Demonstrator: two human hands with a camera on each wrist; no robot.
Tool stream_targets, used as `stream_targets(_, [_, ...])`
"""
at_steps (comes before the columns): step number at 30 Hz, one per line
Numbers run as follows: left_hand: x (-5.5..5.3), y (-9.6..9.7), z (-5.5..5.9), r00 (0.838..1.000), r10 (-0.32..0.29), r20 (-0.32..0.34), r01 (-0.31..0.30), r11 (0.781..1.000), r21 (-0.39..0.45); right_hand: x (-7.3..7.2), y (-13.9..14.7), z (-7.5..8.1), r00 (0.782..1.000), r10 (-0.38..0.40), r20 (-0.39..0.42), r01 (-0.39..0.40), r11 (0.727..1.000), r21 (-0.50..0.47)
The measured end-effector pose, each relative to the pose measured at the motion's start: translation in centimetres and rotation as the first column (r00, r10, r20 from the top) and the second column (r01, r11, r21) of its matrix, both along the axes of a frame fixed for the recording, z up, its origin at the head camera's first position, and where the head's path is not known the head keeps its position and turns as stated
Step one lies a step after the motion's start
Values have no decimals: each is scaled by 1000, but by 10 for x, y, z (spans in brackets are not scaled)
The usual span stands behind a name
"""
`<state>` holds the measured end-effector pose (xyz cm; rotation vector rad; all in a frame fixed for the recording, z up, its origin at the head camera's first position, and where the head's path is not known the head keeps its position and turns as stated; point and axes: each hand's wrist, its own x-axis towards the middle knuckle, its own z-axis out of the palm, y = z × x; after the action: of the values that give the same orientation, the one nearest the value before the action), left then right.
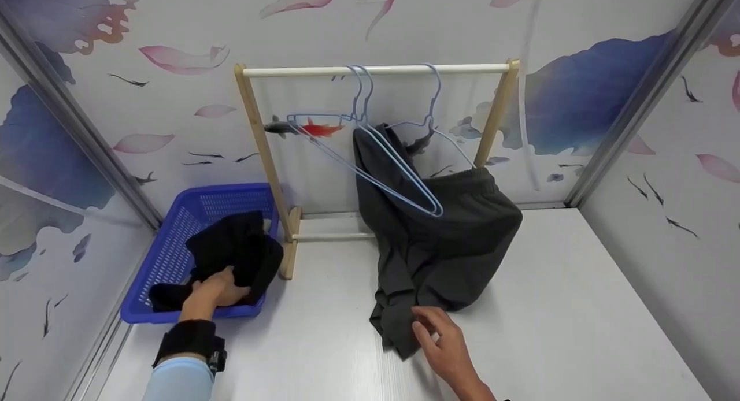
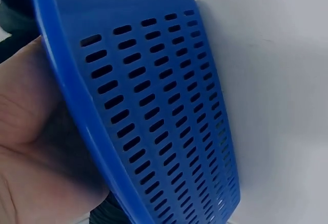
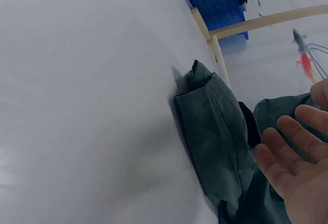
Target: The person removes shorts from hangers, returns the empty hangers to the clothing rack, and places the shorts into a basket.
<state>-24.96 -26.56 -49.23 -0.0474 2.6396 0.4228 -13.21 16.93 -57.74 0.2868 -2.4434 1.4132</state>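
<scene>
My left hand reaches over the near rim of a blue plastic basket and grips a black garment bunched inside. Its fingertips are buried in the cloth; the left wrist view shows the palm by the rim. Dark grey trousers with an elastic waistband hang on a blue hanger, their lower ends resting on the table. By a trouser leg, my right hand has loosely bent fingers and holds nothing.
A rack with wooden posts and a white rail stands at the back. Two more light blue hangers hang on it in front of the trousers. Printed wall panels enclose the white table.
</scene>
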Motion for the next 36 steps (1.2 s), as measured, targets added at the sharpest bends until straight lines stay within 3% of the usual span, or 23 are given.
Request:
stream_targets(8, [13, 5, 8, 992, 42, -115, -42, 999, 2, -1, 7, 1, 999, -2, -38, 2, 1000, 4])
stream_targets(17, [28, 10, 30, 986, 76, -151, -71, 997, 35, -4, 12, 4, 999, -13, -50, 13, 1000, 5])
stream_targets(24, [42, 22, 45, 958, 79, -277, -44, 991, 130, -4, 17, 9, 998, -22, -54, 22, 1000, 5])
stream_targets(27, [48, 31, 48, 934, 86, -348, -17, 980, 197, -5, 20, 11, 998, -21, -56, 22, 1000, 10])
stream_targets(30, [55, 41, 48, 893, 103, -439, 23, 962, 273, -6, 23, 14, 997, -24, -73, 25, 999, 21])
stream_targets(36, [62, 62, 37, 762, 149, -630, 99, 935, 341, -9, 30, 20, 993, -40, -110, 42, 999, 19])
